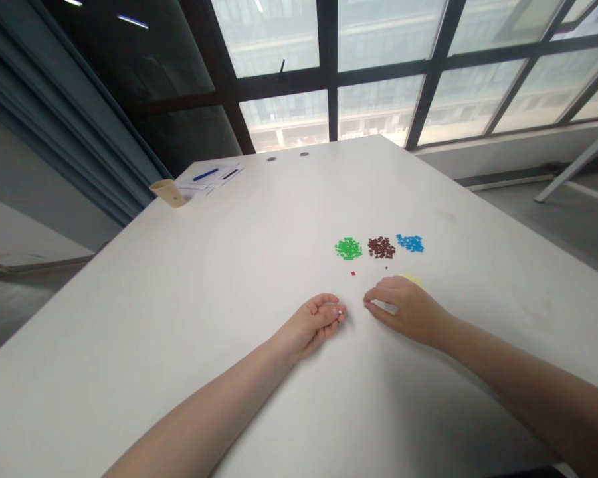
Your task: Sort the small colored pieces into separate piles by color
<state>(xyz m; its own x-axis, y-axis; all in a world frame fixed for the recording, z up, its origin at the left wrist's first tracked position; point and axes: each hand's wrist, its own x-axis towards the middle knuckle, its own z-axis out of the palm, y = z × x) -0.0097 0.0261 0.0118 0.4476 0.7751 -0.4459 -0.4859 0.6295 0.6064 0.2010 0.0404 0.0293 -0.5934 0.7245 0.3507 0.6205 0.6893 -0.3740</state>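
My left hand rests palm-side up at the middle of the table, its thumb and forefinger pinching a tiny white piece. To the right of it, my right hand holds a tiny yellow piece between thumb and fingertip, just above or on the tabletop. Behind the right hand a patch of yellow pieces is partly hidden. Farther off lie piles of small green pieces, dark brown pieces and blue pieces. A single red piece and a dark speck lie nearer.
The white table stretches away toward large windows. At its far left stand a tan paper cup and papers with a blue pen. Two round grey discs sit near the far edge.
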